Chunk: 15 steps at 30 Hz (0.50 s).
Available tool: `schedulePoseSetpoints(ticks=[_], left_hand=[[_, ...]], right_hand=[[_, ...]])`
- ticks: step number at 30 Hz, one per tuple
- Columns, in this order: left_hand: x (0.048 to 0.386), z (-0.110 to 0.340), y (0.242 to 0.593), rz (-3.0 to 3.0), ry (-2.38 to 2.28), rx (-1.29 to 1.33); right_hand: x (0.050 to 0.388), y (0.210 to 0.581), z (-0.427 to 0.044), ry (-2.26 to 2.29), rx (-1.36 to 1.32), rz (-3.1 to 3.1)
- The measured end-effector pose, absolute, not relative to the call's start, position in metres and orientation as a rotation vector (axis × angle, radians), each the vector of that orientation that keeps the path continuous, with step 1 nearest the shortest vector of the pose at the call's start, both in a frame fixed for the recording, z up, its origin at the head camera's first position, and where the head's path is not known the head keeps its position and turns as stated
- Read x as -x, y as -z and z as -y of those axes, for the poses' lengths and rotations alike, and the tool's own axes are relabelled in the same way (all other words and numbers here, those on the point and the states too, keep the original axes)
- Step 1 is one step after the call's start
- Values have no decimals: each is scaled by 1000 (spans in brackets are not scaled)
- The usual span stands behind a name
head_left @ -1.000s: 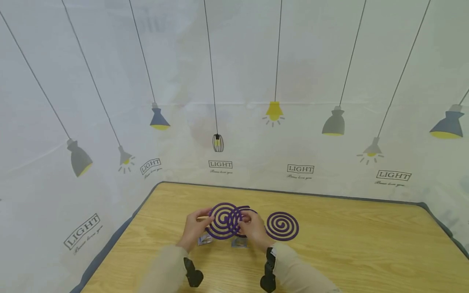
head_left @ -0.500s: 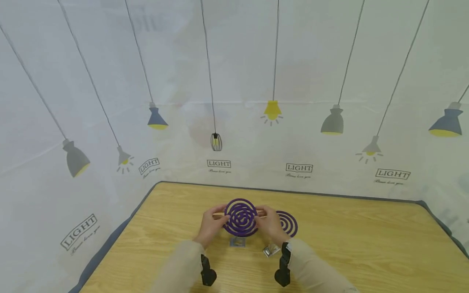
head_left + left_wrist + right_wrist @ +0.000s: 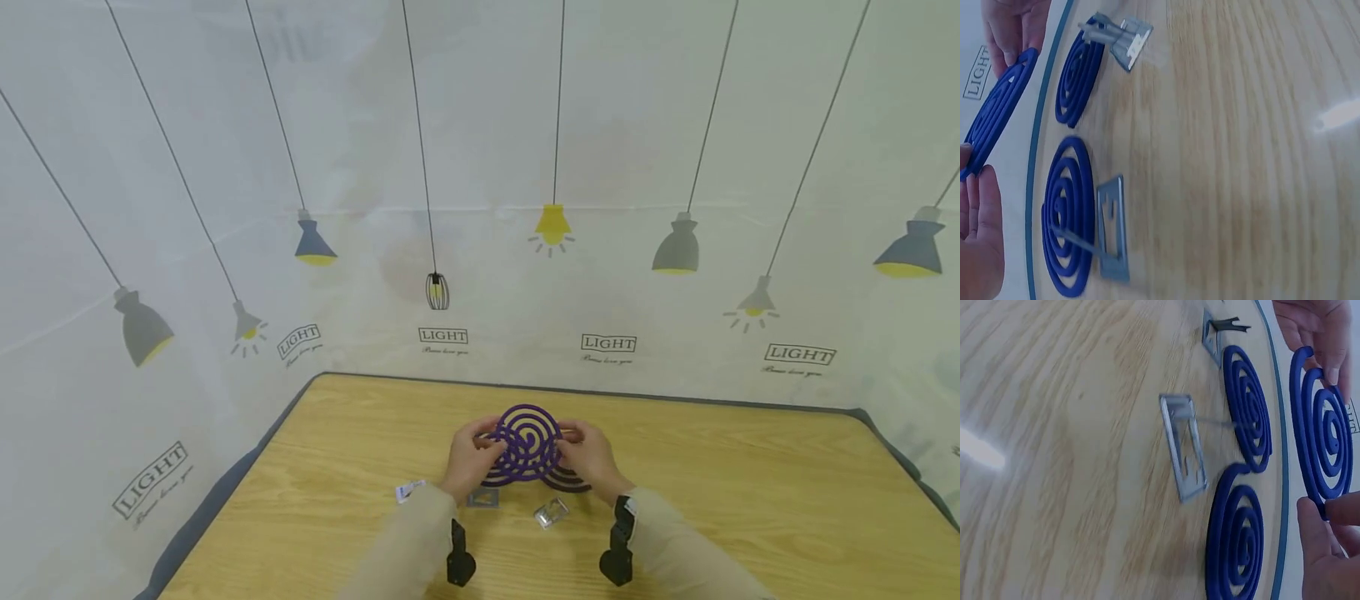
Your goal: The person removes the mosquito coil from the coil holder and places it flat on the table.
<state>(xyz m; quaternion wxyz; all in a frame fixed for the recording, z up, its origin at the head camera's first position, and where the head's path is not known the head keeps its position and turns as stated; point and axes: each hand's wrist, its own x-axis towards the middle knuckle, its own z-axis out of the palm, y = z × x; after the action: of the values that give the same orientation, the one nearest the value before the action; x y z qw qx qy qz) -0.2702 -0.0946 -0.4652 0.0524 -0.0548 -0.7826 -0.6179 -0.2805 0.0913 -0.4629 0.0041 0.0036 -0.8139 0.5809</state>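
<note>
A purple mosquito coil is held up off the table between both hands. My left hand pinches its left edge between thumb and fingers. My right hand pinches the opposite edge. In the left wrist view the raised coil is tilted, seen nearly edge-on. Two more coils lie flat below: the left one and the right one, both partly hidden by the held coil in the head view. Small metal coil stands, the middle one and the right one, lie in front of them.
Another small metallic piece lies left of my left forearm. The wooden table has a dark edge along the back. Behind it hangs a pale cloth printed with lamps.
Both hands have carried the coil rightward, from over the left part of the group to between the two coils on the table. The stands have stayed in place.
</note>
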Motion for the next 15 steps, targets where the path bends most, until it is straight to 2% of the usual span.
schedulePoseSetpoints(ticks=[15], left_hand=[[277, 47, 461, 2364, 1860, 244]], right_hand=[[279, 460, -143, -1920, 53, 2496]])
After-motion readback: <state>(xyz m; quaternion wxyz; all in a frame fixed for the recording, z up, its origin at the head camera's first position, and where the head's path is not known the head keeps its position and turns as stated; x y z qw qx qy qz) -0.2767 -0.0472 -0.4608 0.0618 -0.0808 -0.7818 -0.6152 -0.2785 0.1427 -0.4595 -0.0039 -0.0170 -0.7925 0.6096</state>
